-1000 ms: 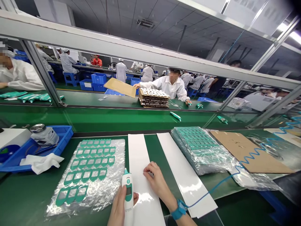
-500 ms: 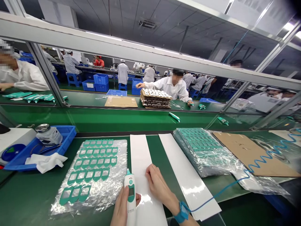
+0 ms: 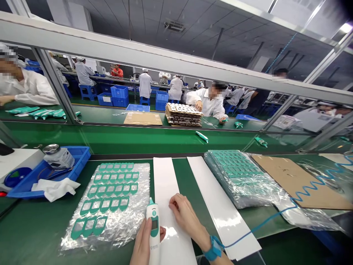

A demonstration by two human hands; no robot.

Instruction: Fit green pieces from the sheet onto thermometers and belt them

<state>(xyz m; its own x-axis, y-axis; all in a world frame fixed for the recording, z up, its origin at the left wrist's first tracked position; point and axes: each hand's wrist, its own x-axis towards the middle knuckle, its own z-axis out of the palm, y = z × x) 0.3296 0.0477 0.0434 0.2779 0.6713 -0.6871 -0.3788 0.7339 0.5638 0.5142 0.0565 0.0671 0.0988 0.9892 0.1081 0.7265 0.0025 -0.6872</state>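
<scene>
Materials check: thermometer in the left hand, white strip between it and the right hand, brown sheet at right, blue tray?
Thermometer: probably hard plastic; smooth white shell, teal trim.
White strip: glossy, bright glare; coated paper or plastic film, can't tell which.
Brown sheet: likely cardboard; matte, tan, flat.
Blue tray: likely moulded plastic; even colour throughout.

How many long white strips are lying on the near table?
2. The left strip lies beside the clear plastic sheet; the right strip lies next to the bagged green stack. More may be hidden underneath.
</scene>
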